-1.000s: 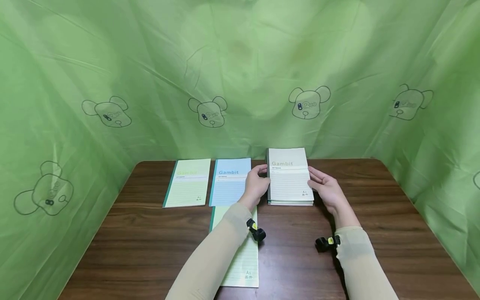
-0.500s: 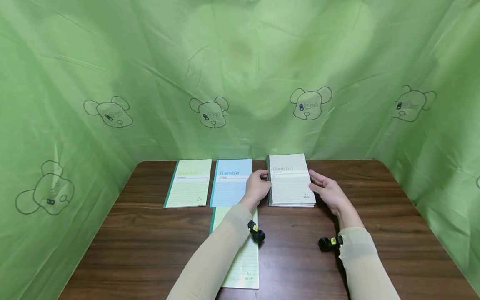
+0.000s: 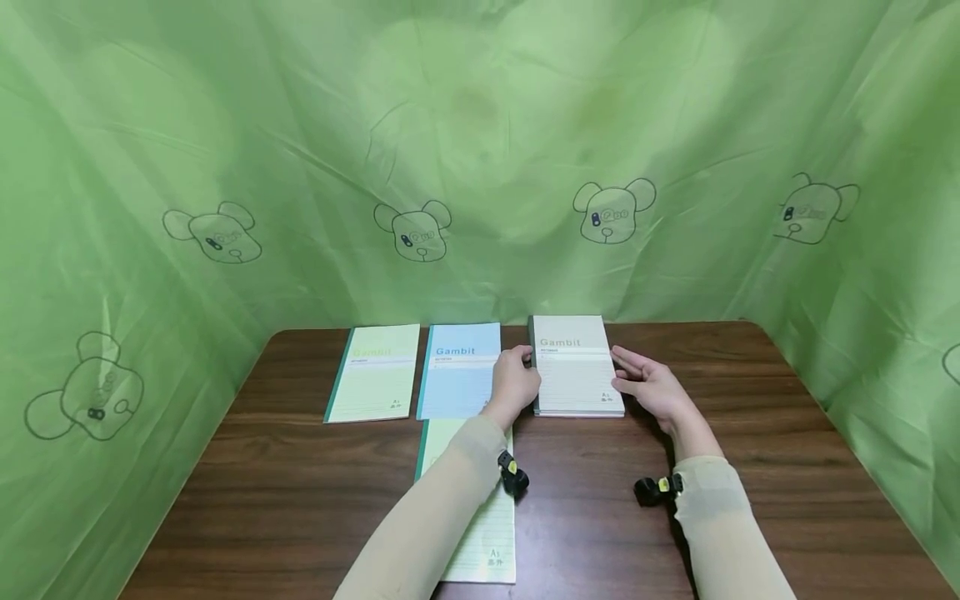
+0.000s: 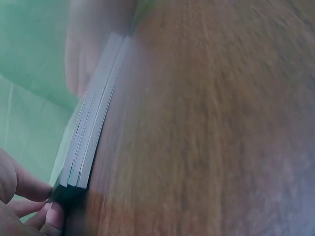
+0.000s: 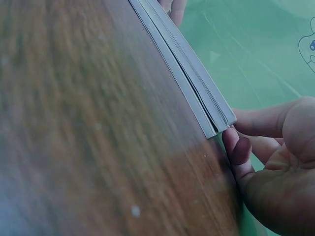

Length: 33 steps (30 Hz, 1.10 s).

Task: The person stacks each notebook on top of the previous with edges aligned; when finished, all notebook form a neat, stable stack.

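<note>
Stack of notebooks [image 3: 576, 367] now lowered flat, dark wooden table [image 3: 300, 492], green bear-print curtain [image 3: 465, 150]

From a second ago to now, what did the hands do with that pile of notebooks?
The stack of grey notebooks was tipped up off the table at its far end; now it lies flat. The left hand stays on its left edge and the right hand by its right edge, fingers straighter now. The green notebook, blue notebook and the near green notebook under the left arm have not moved.
</note>
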### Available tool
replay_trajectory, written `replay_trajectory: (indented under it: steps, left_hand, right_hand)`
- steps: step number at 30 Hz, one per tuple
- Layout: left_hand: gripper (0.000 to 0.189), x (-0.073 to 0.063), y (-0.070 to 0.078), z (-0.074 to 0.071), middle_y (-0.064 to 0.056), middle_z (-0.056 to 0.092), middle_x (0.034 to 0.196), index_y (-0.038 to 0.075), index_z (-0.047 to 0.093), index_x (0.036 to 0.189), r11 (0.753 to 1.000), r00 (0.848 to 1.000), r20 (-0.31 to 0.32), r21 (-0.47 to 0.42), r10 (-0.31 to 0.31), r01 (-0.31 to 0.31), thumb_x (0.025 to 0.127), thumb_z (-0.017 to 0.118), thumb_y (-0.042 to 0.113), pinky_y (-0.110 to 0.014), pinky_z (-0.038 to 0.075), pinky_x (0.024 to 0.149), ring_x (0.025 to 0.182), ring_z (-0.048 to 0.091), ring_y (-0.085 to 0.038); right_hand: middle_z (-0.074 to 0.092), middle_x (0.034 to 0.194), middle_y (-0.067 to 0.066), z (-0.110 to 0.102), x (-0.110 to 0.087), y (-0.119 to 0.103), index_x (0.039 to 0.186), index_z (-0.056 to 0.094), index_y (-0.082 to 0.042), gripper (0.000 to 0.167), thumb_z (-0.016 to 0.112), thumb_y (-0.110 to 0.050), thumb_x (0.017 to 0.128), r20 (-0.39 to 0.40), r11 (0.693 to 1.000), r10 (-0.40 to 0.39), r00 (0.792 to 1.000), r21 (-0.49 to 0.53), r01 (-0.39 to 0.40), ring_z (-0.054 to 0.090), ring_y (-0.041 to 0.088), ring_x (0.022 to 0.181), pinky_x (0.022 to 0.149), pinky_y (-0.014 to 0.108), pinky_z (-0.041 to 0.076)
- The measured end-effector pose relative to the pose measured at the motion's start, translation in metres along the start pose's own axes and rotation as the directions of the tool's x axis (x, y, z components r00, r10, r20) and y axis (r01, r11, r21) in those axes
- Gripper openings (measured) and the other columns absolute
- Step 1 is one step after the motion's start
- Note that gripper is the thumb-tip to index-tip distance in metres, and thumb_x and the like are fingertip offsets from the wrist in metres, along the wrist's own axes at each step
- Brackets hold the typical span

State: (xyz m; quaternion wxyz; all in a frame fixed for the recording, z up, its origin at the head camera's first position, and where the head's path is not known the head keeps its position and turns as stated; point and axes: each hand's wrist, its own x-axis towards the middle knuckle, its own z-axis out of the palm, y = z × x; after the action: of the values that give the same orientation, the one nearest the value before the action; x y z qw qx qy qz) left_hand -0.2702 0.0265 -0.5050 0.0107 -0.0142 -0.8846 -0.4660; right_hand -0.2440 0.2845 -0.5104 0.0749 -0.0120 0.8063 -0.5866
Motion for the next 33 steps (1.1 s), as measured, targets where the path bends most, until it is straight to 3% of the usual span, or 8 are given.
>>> replay_trajectory:
  steps: [7,17,21,28,33]
  left_hand:
    - [0.046,-0.002,0.000,0.001,-0.016,0.071,0.125,-0.002,0.067,0.144,1.000,1.000,0.006,-0.007,0.000,0.000,0.100,0.056,-0.006,-0.044,0.057,0.102,0.119,0.068,-0.033]
    - [0.047,-0.001,0.001,0.002,-0.013,0.067,0.117,0.000,0.067,0.146,0.999,1.000,0.005,0.032,-0.016,0.016,0.101,0.055,-0.005,-0.044,0.057,0.096,0.107,0.063,-0.029]
    - [0.048,-0.003,-0.001,0.000,-0.014,0.067,0.121,0.000,0.066,0.148,1.000,0.999,0.023,0.007,-0.024,0.024,0.102,0.054,-0.004,-0.045,0.057,0.097,0.112,0.065,-0.030]
    - [0.048,-0.006,-0.001,-0.010,-0.014,0.073,0.131,0.001,0.064,0.150,1.000,0.997,0.080,-0.024,-0.013,0.015,0.103,0.059,0.004,-0.045,0.057,0.104,0.124,0.068,-0.032]
    - [0.050,-0.010,-0.002,-0.023,-0.011,0.073,0.134,0.003,0.063,0.151,0.996,0.991,0.134,-0.085,0.026,-0.014,0.103,0.069,0.014,-0.039,0.060,0.097,0.113,0.073,-0.024]
  right_hand:
    - [0.042,0.169,0.016,0.001,0.001,0.000,0.168,0.038,-0.002,0.068,0.065,0.003,0.106,-0.018,1.000,0.005,1.000,0.013,-0.005,0.052,0.040,0.144,0.093,0.009,0.046]
    - [0.043,0.169,0.014,0.004,0.002,-0.002,0.169,0.040,-0.006,0.069,0.067,0.002,0.106,-0.038,0.999,0.034,0.999,0.020,-0.033,0.054,0.036,0.141,0.093,0.009,0.047]
    - [0.045,0.168,0.015,0.007,0.002,-0.001,0.168,0.041,-0.005,0.068,0.067,0.003,0.105,-0.054,0.999,0.050,0.997,0.015,-0.049,0.054,0.035,0.141,0.091,0.010,0.047]
    - [0.044,0.167,0.020,0.011,-0.004,-0.013,0.167,0.040,-0.001,0.067,0.065,0.003,0.105,-0.066,0.997,0.077,0.995,-0.005,-0.077,0.052,0.040,0.143,0.089,0.010,0.048]
    - [0.042,0.168,0.023,0.011,-0.008,-0.023,0.168,0.036,0.003,0.066,0.065,-0.004,0.108,-0.060,0.997,0.079,0.995,0.000,-0.079,0.051,0.041,0.148,0.093,0.014,0.050]
